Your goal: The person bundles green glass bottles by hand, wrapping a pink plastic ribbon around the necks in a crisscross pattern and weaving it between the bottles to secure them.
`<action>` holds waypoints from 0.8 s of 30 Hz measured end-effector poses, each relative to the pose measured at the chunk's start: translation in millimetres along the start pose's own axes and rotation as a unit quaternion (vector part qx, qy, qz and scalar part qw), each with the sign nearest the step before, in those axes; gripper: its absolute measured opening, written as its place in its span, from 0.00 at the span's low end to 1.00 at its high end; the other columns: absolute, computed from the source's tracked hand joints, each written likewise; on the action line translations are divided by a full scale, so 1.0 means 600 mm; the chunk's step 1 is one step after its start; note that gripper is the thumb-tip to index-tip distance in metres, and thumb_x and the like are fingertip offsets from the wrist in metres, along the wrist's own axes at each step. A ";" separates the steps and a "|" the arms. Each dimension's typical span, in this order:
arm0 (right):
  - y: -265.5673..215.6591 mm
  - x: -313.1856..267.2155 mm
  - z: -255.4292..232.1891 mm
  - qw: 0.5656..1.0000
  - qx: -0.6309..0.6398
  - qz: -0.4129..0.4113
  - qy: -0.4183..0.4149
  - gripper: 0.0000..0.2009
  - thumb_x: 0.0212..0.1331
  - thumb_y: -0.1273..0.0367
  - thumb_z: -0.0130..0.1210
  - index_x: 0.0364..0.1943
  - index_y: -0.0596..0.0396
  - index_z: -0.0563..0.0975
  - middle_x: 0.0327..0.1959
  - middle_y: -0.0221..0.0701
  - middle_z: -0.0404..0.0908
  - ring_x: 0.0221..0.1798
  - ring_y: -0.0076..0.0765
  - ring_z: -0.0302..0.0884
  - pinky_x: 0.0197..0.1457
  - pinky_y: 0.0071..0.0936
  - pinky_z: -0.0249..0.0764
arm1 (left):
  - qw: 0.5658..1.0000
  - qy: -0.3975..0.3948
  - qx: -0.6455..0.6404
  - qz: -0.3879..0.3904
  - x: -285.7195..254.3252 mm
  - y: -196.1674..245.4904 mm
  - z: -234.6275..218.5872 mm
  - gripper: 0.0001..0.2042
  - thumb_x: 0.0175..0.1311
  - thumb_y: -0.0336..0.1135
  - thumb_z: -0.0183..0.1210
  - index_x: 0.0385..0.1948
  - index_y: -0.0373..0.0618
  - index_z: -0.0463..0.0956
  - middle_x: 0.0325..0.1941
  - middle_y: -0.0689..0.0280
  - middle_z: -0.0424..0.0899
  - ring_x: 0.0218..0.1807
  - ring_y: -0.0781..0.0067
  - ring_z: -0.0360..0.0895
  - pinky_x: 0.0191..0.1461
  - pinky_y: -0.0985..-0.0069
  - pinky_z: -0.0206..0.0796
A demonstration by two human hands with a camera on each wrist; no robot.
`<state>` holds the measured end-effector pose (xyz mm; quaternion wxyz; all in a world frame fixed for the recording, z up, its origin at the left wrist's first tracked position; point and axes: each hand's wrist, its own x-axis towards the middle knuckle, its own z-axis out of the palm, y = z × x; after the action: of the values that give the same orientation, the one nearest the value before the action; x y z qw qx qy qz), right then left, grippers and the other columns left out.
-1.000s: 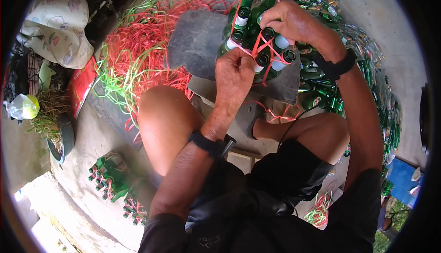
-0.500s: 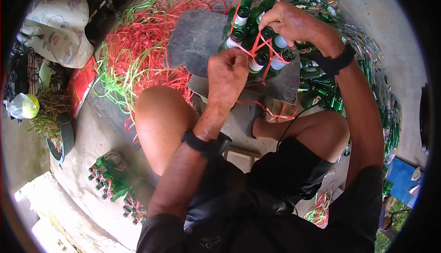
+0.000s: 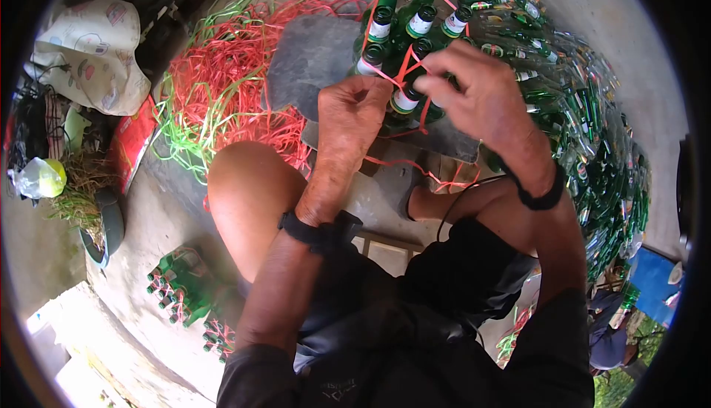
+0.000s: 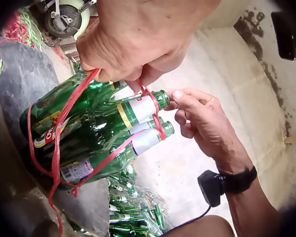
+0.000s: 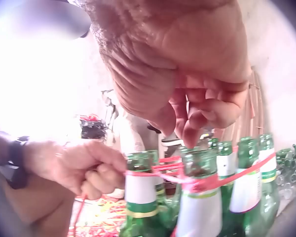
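Left hand (image 3: 349,115) pinches a red strap (image 4: 58,133) beside a cluster of green bottles (image 3: 420,24); the right hand (image 3: 478,89) is apart from it over the necks, thumb and fingertips parted and loosely bent. Whether those fingertips touch glass, I cannot tell. The bottles stand upright in front of the person, on a dark slab (image 3: 311,60).

Only the right wrist view looks level across the round, uncapped mouths, with strap bunched against the necks. The left wrist view adds strap running down round the bodies, a barcode (image 4: 76,172) and a wheel (image 4: 64,20) behind.

The strap is thin and shiny, twisted cord-like in places; the labels are pale with gold bands. Farther out lie a springy red-and-green tangle (image 3: 229,75) and a glossy bottle pile (image 3: 585,134).
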<state>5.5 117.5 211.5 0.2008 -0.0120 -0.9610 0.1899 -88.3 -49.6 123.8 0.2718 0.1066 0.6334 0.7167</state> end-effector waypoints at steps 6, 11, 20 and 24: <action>-0.019 -0.022 0.038 0.998 -0.064 -0.007 0.026 0.12 0.53 0.61 0.71 0.35 0.51 0.83 0.35 0.30 0.77 0.34 0.44 0.84 0.37 0.42 0.81 | 0.997 0.004 0.076 0.024 0.009 0.000 -0.010 0.08 0.69 0.31 0.66 0.35 0.35 0.89 0.28 0.74 0.85 0.27 0.89 0.71 0.30 0.84 0.62; -0.017 -0.025 0.037 0.997 -0.075 -0.009 0.031 0.12 0.53 0.61 0.71 0.35 0.51 0.82 0.36 0.30 0.77 0.34 0.45 0.84 0.36 0.43 0.81 | 0.995 0.007 0.091 0.038 0.005 0.019 -0.011 0.09 0.69 0.32 0.66 0.34 0.36 0.89 0.24 0.75 0.83 0.25 0.90 0.68 0.27 0.83 0.60; -0.025 -0.028 0.034 0.996 -0.081 0.000 0.040 0.12 0.54 0.61 0.70 0.35 0.51 0.82 0.37 0.30 0.78 0.36 0.44 0.84 0.37 0.42 0.81 | 0.983 0.023 0.159 0.083 0.013 0.015 -0.019 0.10 0.70 0.33 0.66 0.33 0.35 0.89 0.22 0.77 0.80 0.26 0.90 0.67 0.27 0.82 0.58; -0.023 -0.031 0.035 0.996 -0.080 -0.001 0.042 0.12 0.55 0.61 0.70 0.36 0.51 0.82 0.37 0.30 0.78 0.36 0.43 0.84 0.38 0.42 0.82 | 0.972 0.036 0.202 0.112 0.012 0.030 -0.021 0.10 0.68 0.31 0.63 0.31 0.32 0.86 0.18 0.66 0.81 0.25 0.84 0.73 0.29 0.74 0.68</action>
<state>15.2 95.1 191.5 0.2393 -0.0353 -0.9639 0.1117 -104.9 -57.2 137.4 0.1393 0.2036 0.7585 0.6031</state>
